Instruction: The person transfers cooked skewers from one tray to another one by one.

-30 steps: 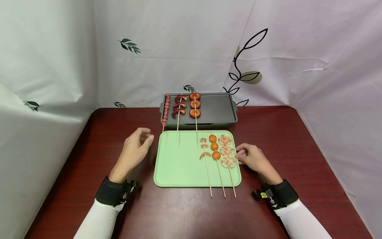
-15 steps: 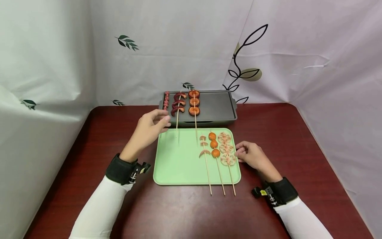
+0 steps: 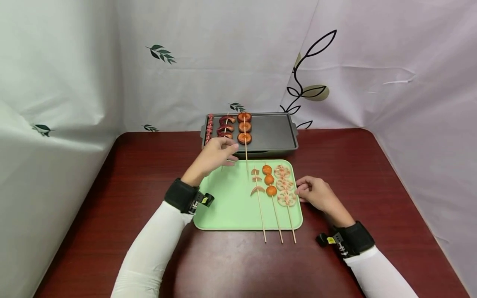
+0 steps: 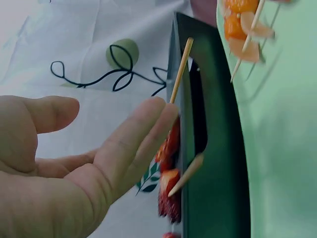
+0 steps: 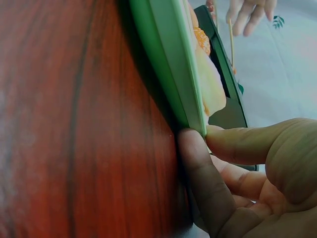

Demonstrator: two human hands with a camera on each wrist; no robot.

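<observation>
My left hand (image 3: pixel 216 156) is held over the front edge of a grey grill pan (image 3: pixel 273 130), its thumb apart from the fingers and nothing in its grasp. Beneath it the octopus tentacle skewer (image 3: pixel 225 128) is partly hidden, and the stick of the mushroom slice skewer (image 3: pixel 244 127) stands just right of its fingertips. Further left on the pan lies a skewer of small red meat pieces (image 3: pixel 209 128). With thumb and finger, my right hand (image 5: pixel 247 183) pinches the right rim of the light green tray (image 3: pixel 227 203).
On the tray's right half lie a skewer of thin curved slices (image 3: pixel 257 179), a skewer of orange balls (image 3: pixel 269 179) and a lotus root skewer (image 3: pixel 286 198). Their sticks overhang the front rim. A patterned cloth (image 3: pixel 208 54) hangs behind the dark red table (image 3: pixel 149 174).
My left hand has moved right and forward from beside the tray's left edge, past the red meat skewer, to the mushroom stick. My right hand stays at the tray rim.
</observation>
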